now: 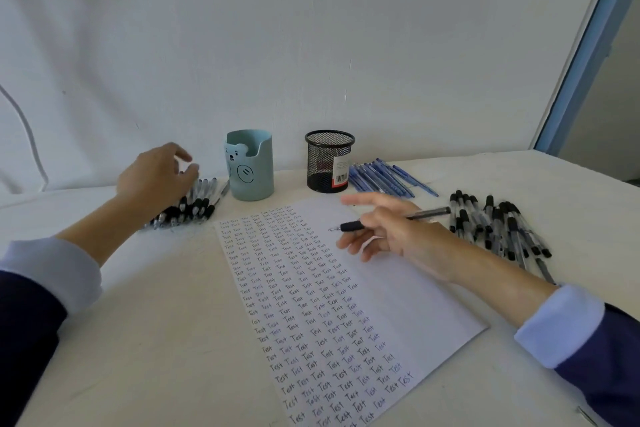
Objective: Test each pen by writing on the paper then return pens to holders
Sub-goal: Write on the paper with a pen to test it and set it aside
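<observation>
Pinched between the thumb and the curled lower fingers of the right hand [391,232] is a black pen [351,226]. Its forefinger stretches out straight above the barrel, and the pen lies almost level, tip pointing toward the left edge of the table [156,340] and its rear end sticking out past the knuckles. Hand and pen sit above the far right part of the paper [408,305], and whether the tip touches the sheet cannot be told. The paper lies in the middle of the surface, slanted, its left and middle columns filled with the handwritten word "Test" down to the near edge, while the right strip is blank. The left hand [152,177] is over a heap of black pens [197,204] toward the far left corner, its fingers loosely bent and spread, gripping nothing that shows — contact with the heap is not clear. Just right of that heap, along the far edge, stands a pale teal bear holder [251,166], upright, with no pens showing above its rim. A black mesh holder [329,163] with a barcode label stands a little further right, also upright. Blue pens [384,177] lie in a fan beside the mesh holder, and a second heap of black pens [498,222] lies near the right edge — just behind the right wrist. Both forearms end in pale cuffs under dark sleeves.
</observation>
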The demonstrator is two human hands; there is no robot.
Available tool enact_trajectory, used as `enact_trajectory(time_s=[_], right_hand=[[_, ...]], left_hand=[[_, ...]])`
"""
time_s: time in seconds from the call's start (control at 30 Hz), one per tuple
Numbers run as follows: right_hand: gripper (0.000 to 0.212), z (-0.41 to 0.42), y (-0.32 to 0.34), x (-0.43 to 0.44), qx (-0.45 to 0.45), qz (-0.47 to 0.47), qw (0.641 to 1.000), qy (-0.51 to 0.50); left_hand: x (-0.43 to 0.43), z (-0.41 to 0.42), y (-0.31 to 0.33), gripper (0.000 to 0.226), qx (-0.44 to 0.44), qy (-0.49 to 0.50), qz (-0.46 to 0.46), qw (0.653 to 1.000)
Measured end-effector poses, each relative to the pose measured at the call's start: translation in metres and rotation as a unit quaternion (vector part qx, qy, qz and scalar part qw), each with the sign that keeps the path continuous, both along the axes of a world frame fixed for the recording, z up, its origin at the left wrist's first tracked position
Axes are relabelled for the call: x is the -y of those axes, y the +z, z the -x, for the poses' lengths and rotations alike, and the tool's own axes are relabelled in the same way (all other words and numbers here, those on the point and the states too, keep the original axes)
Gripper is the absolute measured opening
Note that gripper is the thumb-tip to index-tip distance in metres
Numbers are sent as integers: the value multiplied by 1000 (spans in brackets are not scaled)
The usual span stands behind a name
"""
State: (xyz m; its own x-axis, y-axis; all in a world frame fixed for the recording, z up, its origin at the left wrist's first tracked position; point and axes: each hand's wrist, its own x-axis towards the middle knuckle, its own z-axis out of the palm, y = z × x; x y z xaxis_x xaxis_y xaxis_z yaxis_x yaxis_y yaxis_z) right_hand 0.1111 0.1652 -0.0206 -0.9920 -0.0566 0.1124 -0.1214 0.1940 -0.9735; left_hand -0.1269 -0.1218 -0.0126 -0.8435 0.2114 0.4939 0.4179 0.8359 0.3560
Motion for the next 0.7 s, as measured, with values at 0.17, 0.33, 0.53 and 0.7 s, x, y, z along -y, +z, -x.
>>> enact_trajectory(time_s=[0.17,0.33,0.53,0.7], right_hand=[[18,-3,-10,9,12,-83,996,18],[50,-4,-21,15,-33,-121,992,-32],[45,-5,-23,17,-19,-134,990,-28],[40,-6,-23,16,-24,-128,991,-26]], left_hand=[[-50,-50,3,3,-103,-242,-3,965],[-75,-71,-32,47,48,-392,145,907],[-77,-68,-44,36,89,-394,89,910],[-77,-67,-47,36,90,-391,91,912]])
